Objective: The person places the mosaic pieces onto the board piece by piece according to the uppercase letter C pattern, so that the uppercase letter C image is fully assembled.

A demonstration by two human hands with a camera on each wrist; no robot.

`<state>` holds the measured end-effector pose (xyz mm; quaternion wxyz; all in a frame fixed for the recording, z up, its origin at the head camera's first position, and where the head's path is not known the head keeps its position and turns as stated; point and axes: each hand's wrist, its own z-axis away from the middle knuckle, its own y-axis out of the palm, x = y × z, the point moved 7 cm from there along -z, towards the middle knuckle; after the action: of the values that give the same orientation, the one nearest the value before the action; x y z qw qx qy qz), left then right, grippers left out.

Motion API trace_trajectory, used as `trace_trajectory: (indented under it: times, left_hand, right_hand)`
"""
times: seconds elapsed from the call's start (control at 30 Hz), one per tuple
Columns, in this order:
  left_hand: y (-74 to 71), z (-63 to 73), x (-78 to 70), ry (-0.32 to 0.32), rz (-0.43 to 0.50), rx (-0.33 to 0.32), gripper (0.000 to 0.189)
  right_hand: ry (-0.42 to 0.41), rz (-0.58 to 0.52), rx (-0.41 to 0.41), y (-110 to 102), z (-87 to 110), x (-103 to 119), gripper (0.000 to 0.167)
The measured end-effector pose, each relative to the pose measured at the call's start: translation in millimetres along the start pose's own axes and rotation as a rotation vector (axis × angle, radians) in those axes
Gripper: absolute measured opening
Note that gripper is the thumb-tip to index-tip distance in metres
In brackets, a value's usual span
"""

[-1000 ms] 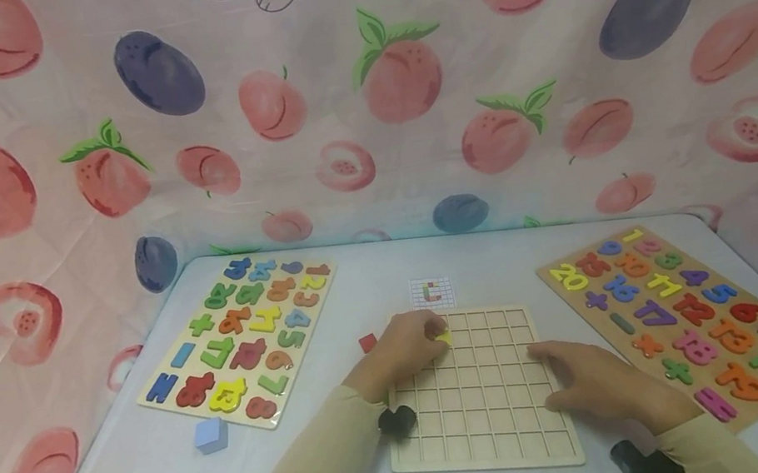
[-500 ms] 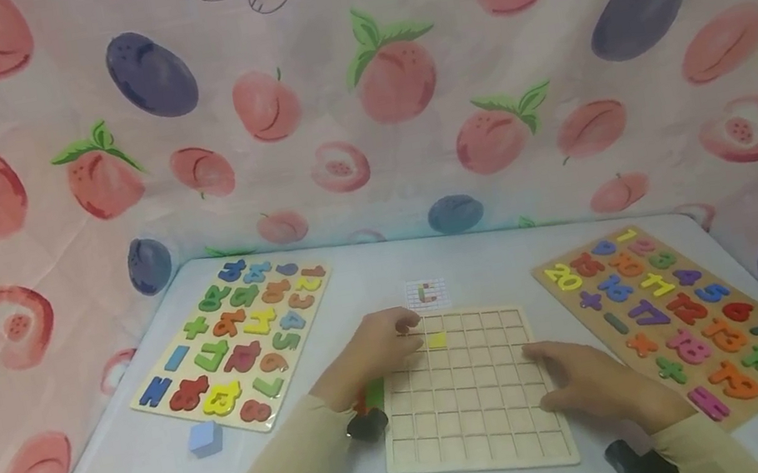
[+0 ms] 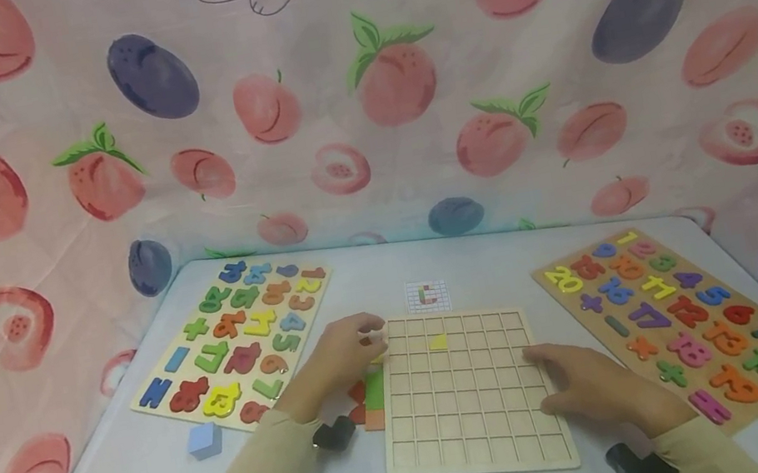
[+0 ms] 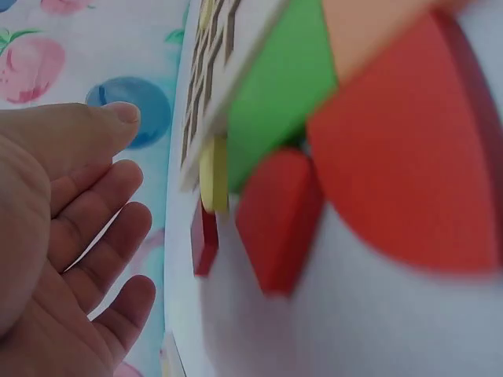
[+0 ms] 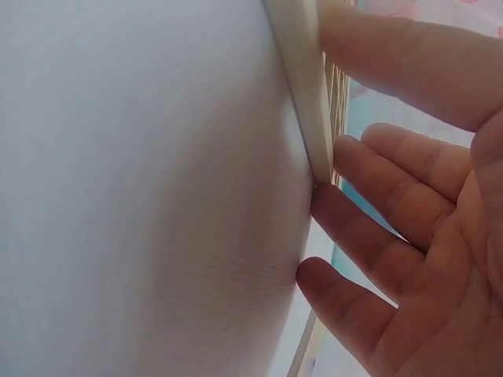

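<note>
My left hand (image 3: 348, 353), slack and empty, has backed off, leaving the yellow piece (image 3: 437, 342) placed; my right hand (image 3: 588, 386), loosely spread, just touches the board (image 3: 483, 419) between them.

Grid (image 3: 472, 398): pale beige, square cells, yellow tile (image 3: 437, 343) on it. Left of grid: green block (image 4: 287, 90), red block (image 4: 416, 149), light-blue cube (image 3: 205, 441). Right: brown board (image 3: 664, 345), multicoloured numerals (image 3: 648, 316). Behind: pink curtain (image 3: 326, 110), peach-and-plum print. Under: white worktop (image 3: 490, 259).
</note>
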<state>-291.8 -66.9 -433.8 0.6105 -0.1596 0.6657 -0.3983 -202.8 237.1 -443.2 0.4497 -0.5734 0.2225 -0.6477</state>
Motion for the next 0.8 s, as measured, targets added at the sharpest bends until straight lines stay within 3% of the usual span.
trace_trajectory:
  times: [0.27,0.5,0.8]
  left_hand:
    - [-8.1,7.2,22.5,-0.074,-0.033,-0.029,0.037]
    - [-10.7,13.6,40.6,-0.129,0.033,-0.045,0.04]
    - [-7.5,10.4,44.8,-0.152,0.02,-0.033,0.04]
  right_hand:
    - [0.002,-0.004,0.003,0,0.2,1,0.077]
    - [-0.003,-0.007,0.001,0,-0.2,1,0.077]
    - [0.041,0.011,0.016,2,-0.8,-1,0.077]
